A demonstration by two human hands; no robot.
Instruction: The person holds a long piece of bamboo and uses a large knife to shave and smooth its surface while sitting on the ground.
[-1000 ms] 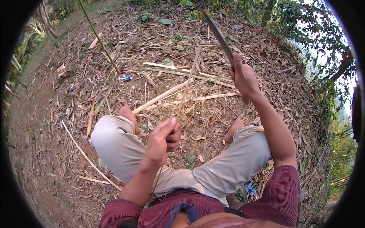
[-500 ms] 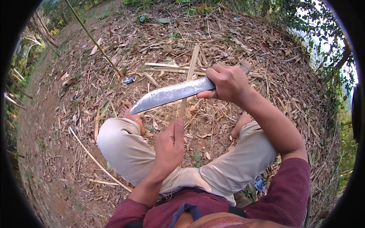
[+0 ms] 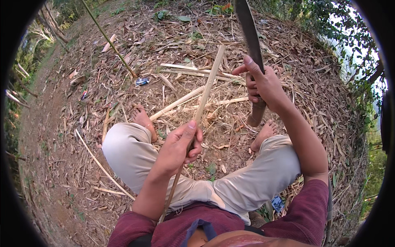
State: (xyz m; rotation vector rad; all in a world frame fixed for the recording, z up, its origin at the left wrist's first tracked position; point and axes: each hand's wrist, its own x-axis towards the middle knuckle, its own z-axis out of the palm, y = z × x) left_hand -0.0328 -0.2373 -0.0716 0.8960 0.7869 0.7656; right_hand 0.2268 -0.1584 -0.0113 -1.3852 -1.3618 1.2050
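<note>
I sit cross-legged on leaf-strewn ground. My left hand (image 3: pixel 179 146) grips a long thin bamboo strip (image 3: pixel 209 85) near its middle; the strip runs from my lap up and away toward the ground ahead. My right hand (image 3: pixel 263 84) is closed around the wooden handle of a long machete (image 3: pixel 249 31), whose dark blade points up and away, raised to the right of the strip. The blade and the strip are apart.
Split bamboo pieces (image 3: pixel 187 99) lie on the ground in front of my bare feet. A thin green stalk (image 3: pixel 108 39) stands at the upper left. A small blue wrapper (image 3: pixel 142 81) lies among dry leaves. Bushes border the right side.
The machete swung down across the strip half a second ago and is now raised upright again. My left hand has shifted its hold and lifted the strip more upright.
</note>
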